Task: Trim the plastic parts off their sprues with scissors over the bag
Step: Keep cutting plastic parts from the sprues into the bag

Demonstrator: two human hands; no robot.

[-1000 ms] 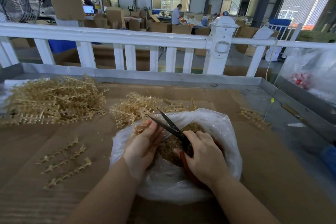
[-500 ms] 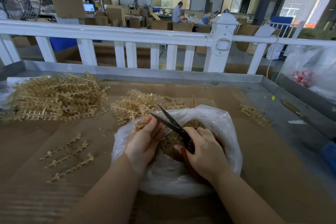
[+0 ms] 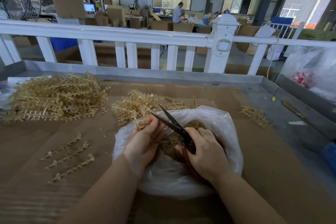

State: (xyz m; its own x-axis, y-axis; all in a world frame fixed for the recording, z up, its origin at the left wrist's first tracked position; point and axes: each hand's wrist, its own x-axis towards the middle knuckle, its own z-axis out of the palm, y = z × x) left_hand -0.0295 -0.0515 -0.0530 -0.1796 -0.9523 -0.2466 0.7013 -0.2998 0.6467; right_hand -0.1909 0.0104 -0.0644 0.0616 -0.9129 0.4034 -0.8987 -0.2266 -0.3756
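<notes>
Over an open clear plastic bag (image 3: 221,132) holding cut tan parts, the left hand (image 3: 145,140) grips a sprue (image 3: 141,120) while the right hand (image 3: 205,149), curled round red handles, holds black scissors (image 3: 172,123) with blades parted, so trimmings drop inside.

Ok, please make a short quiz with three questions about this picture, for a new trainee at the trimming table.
1. True or false: the scissors have their blades apart.
2. Which hand grips the scissors? A) left hand B) right hand
3. Fill in: the trimmed pieces lie inside the clear plastic ____.

Key: 1 true. 2 B; the left hand holds a sprue at the blades. 3 bag.
</notes>
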